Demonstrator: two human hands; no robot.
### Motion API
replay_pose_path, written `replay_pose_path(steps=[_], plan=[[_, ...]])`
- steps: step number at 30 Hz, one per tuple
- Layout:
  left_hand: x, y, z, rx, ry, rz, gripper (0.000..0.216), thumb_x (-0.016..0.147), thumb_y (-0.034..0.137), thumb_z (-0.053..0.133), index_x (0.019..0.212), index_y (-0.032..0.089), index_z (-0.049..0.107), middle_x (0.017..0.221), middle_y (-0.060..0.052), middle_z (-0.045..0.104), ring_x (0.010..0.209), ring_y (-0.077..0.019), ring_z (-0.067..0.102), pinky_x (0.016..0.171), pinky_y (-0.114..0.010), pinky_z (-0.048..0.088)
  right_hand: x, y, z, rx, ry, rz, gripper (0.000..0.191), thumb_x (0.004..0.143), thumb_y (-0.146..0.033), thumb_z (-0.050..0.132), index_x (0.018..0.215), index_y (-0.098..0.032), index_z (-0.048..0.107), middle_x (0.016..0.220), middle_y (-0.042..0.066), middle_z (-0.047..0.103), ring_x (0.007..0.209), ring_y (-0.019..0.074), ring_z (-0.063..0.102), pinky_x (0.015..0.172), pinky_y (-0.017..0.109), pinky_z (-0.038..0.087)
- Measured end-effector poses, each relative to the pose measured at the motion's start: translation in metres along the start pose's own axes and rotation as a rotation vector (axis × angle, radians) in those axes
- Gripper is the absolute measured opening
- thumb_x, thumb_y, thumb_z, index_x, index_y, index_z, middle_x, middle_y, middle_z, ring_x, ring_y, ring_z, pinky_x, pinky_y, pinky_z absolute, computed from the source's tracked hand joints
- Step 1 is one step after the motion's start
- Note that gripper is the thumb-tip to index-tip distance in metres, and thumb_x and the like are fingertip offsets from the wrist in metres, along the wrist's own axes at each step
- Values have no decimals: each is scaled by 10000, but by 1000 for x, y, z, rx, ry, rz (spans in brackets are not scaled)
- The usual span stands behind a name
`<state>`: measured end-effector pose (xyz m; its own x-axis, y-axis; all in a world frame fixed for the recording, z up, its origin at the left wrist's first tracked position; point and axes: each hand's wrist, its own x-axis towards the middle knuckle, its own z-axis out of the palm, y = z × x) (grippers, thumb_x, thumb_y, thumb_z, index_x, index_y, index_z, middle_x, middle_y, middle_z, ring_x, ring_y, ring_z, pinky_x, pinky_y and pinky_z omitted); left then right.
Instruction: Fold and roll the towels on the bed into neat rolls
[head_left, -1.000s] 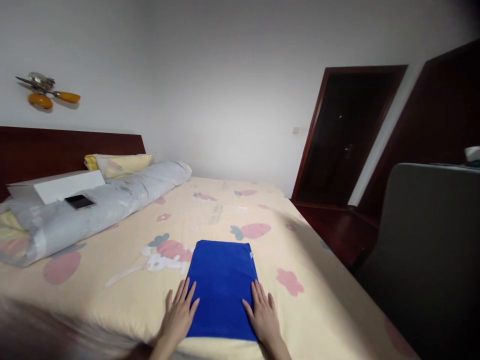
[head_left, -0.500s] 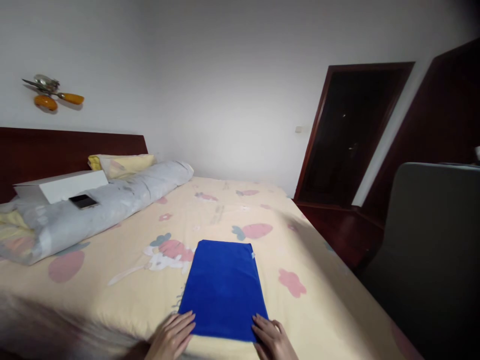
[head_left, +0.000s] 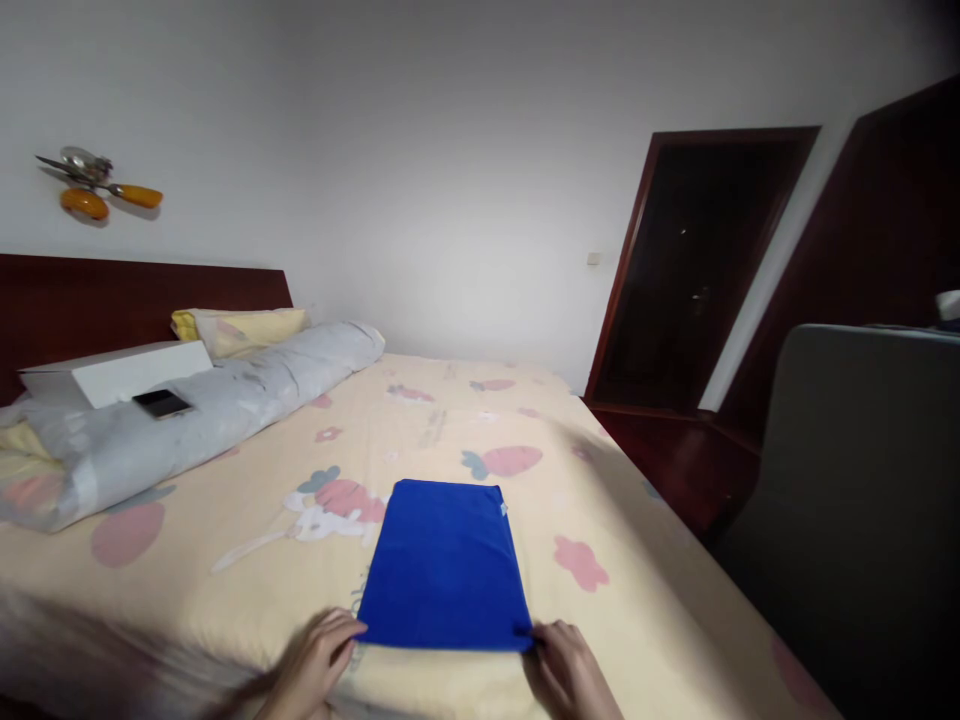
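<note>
A blue cloth (head_left: pixel 446 565) lies flat on the bed, folded into a rectangle, with a small white tag on its right edge near the far corner. My left hand (head_left: pixel 324 645) pinches the near left corner between thumb and fingers. At the near right corner, my right hand (head_left: pixel 566 655) has the cloth's edge pinched in the same way. The near edge between the two hands runs almost straight.
The bed's cream sheet (head_left: pixel 247 620) has carrot and rabbit prints. A rolled grey quilt (head_left: pixel 247 400) carries a phone (head_left: pixel 162 403) and a white box (head_left: pixel 142 372). A yellow pillow (head_left: pixel 255 330) lies behind. At right stands a dark chair back (head_left: pixel 862 450).
Both hands have gone from lying with fingers spread on the cloth to pinching its near corners. The cloth's near edge now sits slightly farther from me.
</note>
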<state>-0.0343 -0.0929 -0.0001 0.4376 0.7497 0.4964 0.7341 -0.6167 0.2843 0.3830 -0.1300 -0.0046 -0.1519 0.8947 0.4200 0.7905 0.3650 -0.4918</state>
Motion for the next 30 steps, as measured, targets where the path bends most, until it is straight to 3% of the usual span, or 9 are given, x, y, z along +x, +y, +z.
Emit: replay_pose_path(steps=[4, 9, 12, 15, 18, 20, 23, 26, 30], plan=[[26, 5, 13, 12, 46, -258, 305, 891, 215, 435, 1036, 239, 702, 966, -56, 741, 895, -185, 685, 809, -296, 552, 29, -5, 0, 50, 33, 102, 215, 898, -259, 416, 942, -205, 620, 823, 62, 629, 764, 211, 588, 695, 320, 451], [42, 5, 39, 256, 93, -410, 407, 811, 100, 433, 1114, 233, 670, 1065, -61, 719, 1036, -225, 644, 936, -411, 470, 50, 5, 13, -154, 42, 162, 244, 751, -79, 391, 772, -190, 607, 761, 75, 629, 742, 223, 573, 702, 332, 439], [42, 14, 55, 380, 147, -451, 453, 822, 68, 406, 1154, 235, 665, 1136, -64, 695, 1104, -238, 610, 986, -444, 435, 47, -3, 28, -247, 133, 118, 251, 695, -116, 486, 878, -187, 642, 884, 106, 661, 807, 258, 588, 756, 379, 461], [46, 40, 81, 365, 146, -242, 511, 863, 75, 365, 1283, 251, 597, 1300, -42, 634, 1204, -207, 563, 1039, -370, 424, 44, -29, 54, -196, 203, -29, 493, 690, -170, 570, 1183, -180, 603, 1190, 147, 638, 1064, 312, 588, 924, 438, 464], [51, 71, 110, 304, 30, 52, 600, 904, 135, 356, 1493, 241, 324, 1477, -39, 478, 1336, -198, 453, 1091, -354, 392, 46, -55, 81, -96, 56, -210, 617, 792, -166, 507, 1405, -203, 454, 1406, 102, 535, 1278, 275, 504, 1039, 411, 432], [53, 82, 119, 291, -49, 124, 660, 916, 149, 350, 1540, 230, 148, 1519, -52, 412, 1372, -198, 406, 1118, -378, 362, 47, -62, 90, -80, -65, -275, 613, 879, -178, 433, 1482, -234, 336, 1480, 65, 447, 1349, 245, 435, 1076, 400, 411], [49, 77, 109, 272, -146, 73, 674, 952, 253, 374, 1541, 259, 46, 1559, -38, 329, 1407, -208, 349, 1131, -409, 338, 45, -52, 83, -116, -155, -255, 563, 969, -316, 387, 1510, -270, 236, 1522, 50, 354, 1392, 253, 362, 1112, 447, 374], [42, 56, 81, 252, -244, -23, 702, 949, 379, 430, 1531, 319, 43, 1586, -20, 245, 1431, -232, 303, 1133, -447, 325, 39, -31, 62, -150, -207, -187, 593, 967, -456, 407, 1506, -310, 207, 1544, 38, 290, 1414, 275, 309, 1132, 511, 333], [32, 24, 49, 236, -312, -66, 700, 941, 392, 465, 1520, 374, 73, 1586, -18, 232, 1431, -240, 303, 1130, -480, 325, 31, -4, 36, -145, -271, -125, 598, 963, -482, 404, 1505, -307, 221, 1553, 49, 276, 1425, 282, 282, 1137, 535, 316]])
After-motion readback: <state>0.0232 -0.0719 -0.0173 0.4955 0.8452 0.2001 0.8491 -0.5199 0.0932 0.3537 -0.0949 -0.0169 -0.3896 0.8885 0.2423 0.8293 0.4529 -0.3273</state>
